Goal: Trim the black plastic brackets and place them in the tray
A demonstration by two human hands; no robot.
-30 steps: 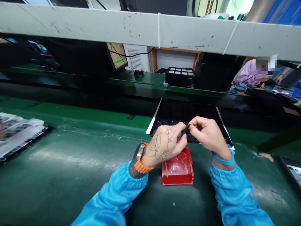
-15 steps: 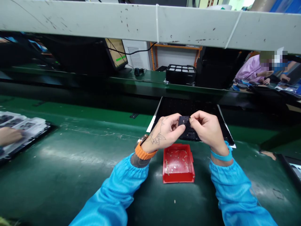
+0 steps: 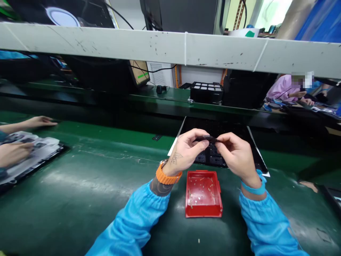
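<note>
Both of my hands meet above the green conveyor belt. My left hand, tattooed and with an orange watch strap at the wrist, pinches one end of a small flat black part. My right hand, with a blue wristband, pinches the other end. The part lies nearly edge-on to me, held over a black compartment tray. A shallow red tray with a few tiny scraps in it sits on the belt just below my hands.
At the left edge another person's hands rest on a dark tray of clear-wrapped parts. A grey beam crosses overhead. A black multi-cell box stands on the far shelf. A person in pink sits at far right.
The black part has tilted from facing me to nearly edge-on between my fingers. The view has lifted slightly. The other person's arm at left has reached further onto the belt.
</note>
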